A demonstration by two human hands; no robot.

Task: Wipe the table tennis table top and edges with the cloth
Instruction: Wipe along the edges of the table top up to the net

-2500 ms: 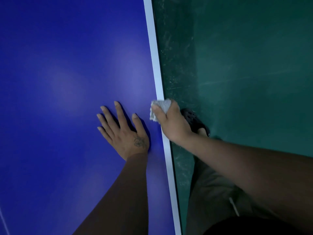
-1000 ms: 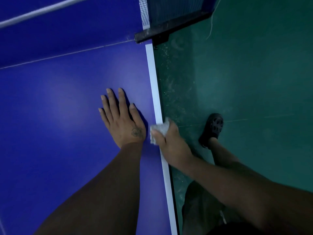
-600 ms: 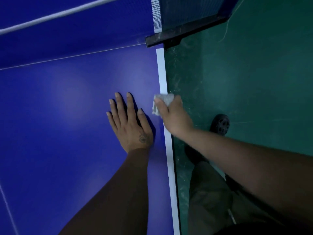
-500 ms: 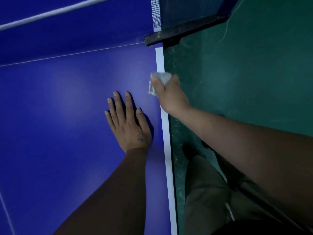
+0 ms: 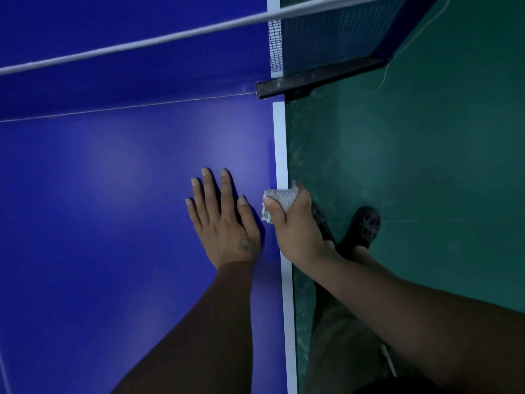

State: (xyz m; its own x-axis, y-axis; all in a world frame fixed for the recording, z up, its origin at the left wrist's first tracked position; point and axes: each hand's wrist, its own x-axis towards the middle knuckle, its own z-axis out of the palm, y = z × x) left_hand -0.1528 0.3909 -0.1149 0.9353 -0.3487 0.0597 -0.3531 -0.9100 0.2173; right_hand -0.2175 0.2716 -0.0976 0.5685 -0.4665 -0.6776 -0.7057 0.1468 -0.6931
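Note:
The blue table tennis table [image 5: 113,194] fills the left of the view, with its white side edge [image 5: 281,143] running top to bottom. My left hand [image 5: 224,220] lies flat on the blue top, fingers straight and spread, close to the edge. My right hand [image 5: 295,228] grips a small grey cloth [image 5: 279,199] and holds it over the white edge, thumb on the top side and fingers wrapped over the table's side.
The net [image 5: 170,61] with its white top band crosses the table ahead, held by a black clamp [image 5: 312,81] sticking out past the edge. Green floor [image 5: 412,166] lies to the right. My dark shoes [image 5: 363,228] stand beside the table.
My right hand slid the cloth forward along the white edge toward the net, then came back level with my left hand. The left hand stays flat on the top.

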